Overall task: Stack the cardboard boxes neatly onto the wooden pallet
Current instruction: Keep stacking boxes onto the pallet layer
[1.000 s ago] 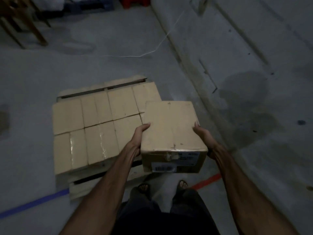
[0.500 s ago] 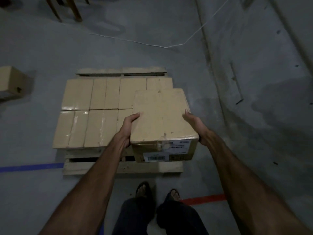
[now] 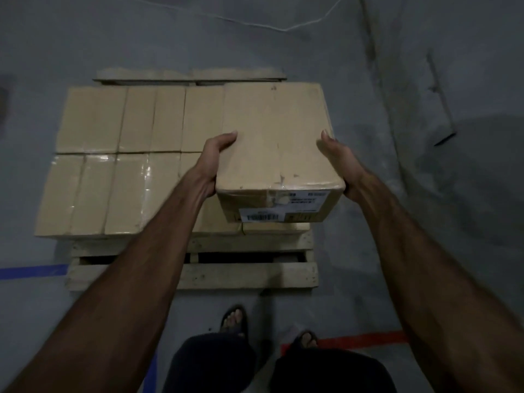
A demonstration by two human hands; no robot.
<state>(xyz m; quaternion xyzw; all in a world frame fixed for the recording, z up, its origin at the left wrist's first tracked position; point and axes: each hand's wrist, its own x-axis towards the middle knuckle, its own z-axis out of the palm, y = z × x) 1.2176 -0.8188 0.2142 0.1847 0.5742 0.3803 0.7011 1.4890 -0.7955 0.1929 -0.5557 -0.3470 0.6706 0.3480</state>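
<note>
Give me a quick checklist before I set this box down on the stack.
1. Both hands on the box: ok, left hand and right hand hold opposite sides.
2. Box over the layer of boxes, right side: ok.
3. Edges squared with the layer: cannot tell.
4. Landing spot beneath free: cannot tell, hidden by the box.
5. Pallet flat on the floor: ok.
6. Feet back from the pallet: ok.

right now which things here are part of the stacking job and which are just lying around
Part of the job:
held cardboard box
left hand
right hand
stacked boxes
wooden pallet

Just lying about:
white cord
blue floor tape
red floor tape
</note>
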